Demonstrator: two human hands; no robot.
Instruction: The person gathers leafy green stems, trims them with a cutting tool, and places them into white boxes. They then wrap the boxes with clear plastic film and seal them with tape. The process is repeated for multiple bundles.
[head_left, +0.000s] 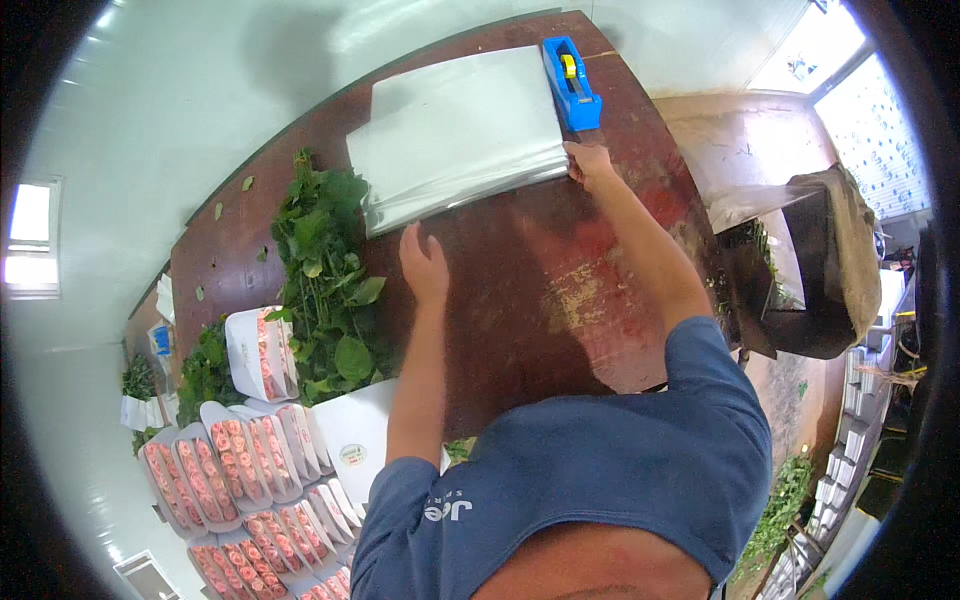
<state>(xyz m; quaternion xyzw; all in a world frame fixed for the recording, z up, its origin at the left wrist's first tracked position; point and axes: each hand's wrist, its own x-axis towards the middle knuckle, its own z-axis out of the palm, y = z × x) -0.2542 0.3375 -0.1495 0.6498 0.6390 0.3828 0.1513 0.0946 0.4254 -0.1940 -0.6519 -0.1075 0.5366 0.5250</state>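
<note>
A stack of whitish plastic sheets (465, 127) lies on the dark red wooden table (480, 322), its near edges wrinkled and glossy. My right hand (589, 161) pinches the stack at its near right corner. Just off the near left edge is my left hand (425, 264), its thumb and fingers apart with nothing in them. A blue tape dispenser (574, 86) with a yellow-cored roll stands along the stack's right side. To the left of my left hand, a bunch of green leafy stems (322, 277) lies across the table.
Wrapped bunches of pink roses (240, 465) stand in rows at the lower left, and one more bunch (262, 352) rests by the stems. Close to my left forearm is a white wrapper sheet (356, 439). A dark cloth-draped bin (825, 262) stands beyond the table's right edge.
</note>
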